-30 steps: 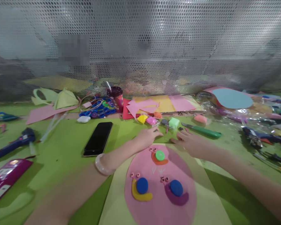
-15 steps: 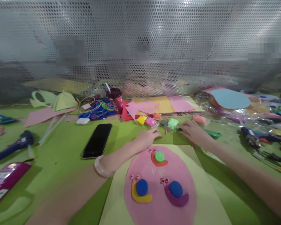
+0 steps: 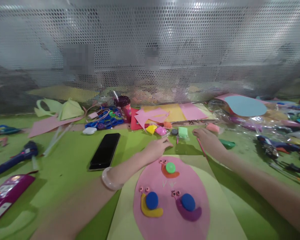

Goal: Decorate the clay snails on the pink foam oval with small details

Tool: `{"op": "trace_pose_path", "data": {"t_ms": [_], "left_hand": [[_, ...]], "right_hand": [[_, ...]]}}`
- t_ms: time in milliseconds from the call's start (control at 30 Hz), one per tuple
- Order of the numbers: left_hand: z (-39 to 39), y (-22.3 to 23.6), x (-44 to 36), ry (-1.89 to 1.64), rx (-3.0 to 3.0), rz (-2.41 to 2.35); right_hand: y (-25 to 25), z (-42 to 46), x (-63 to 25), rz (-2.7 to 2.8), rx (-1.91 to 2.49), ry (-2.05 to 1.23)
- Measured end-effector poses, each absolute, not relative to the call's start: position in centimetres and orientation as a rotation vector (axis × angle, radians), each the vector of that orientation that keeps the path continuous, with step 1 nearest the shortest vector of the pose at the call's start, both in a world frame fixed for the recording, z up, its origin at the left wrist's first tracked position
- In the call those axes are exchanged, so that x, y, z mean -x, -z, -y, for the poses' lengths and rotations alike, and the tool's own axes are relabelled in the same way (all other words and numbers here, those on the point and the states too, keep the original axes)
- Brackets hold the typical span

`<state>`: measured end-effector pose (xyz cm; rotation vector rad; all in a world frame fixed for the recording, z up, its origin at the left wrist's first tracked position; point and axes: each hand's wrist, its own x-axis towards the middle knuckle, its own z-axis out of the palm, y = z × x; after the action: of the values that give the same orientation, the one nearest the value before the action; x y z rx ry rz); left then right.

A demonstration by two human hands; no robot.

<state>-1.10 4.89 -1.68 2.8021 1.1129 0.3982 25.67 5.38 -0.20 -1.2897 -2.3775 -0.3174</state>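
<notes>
My left hand (image 3: 158, 149), with a pale bracelet (image 3: 110, 178) on its wrist, reaches over the top edge of the pale yellow sheet (image 3: 125, 206). Its fingers are apart and hold nothing visible. My right hand (image 3: 209, 141) is low over the table, fingers stretched out to the left. A thin pink stick (image 3: 202, 146) shows beside its thumb side; its upper end is hidden at the hand. Between the hands lie a wrapped green clay block (image 3: 182, 132) and a grey lump (image 3: 174, 132). On the pink paper oval (image 3: 170, 226) are orange (image 3: 168, 173), yellow (image 3: 145, 210) and purple (image 3: 190, 214) clay snails with bottle-cap shells.
A black phone (image 3: 105, 151) lies left of my left hand. Yellow (image 3: 151, 129), magenta (image 3: 161, 130) and orange (image 3: 167, 125) clay packets sit beyond it. A cup with a straw (image 3: 125, 108) stands farther back. Glue guns (image 3: 17, 156) and a perforated metal screen (image 3: 150, 40) surround the work.
The green clay block has turned and shifted slightly left, apart from my right hand. That hand has drawn back a little to the right, showing more of the pink stick. My left hand has hardly moved.
</notes>
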Motion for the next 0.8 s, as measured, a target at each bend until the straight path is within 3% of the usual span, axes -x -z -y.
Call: {"op": "trace_pose_path", "data": {"t_ms": [467, 800], "left_hand": [[-4.6, 1.4, 1.0, -0.432, -2.758, -1.141], [-4.1, 1.0, 0.9, -0.531, -2.647, -1.179]], "right_hand": [[-0.3, -4.2, -24.0, 2.354, 1.107, 0.159], [-1.8, -9.7, -18.1, 2.668, 1.225, 0.057]]}}
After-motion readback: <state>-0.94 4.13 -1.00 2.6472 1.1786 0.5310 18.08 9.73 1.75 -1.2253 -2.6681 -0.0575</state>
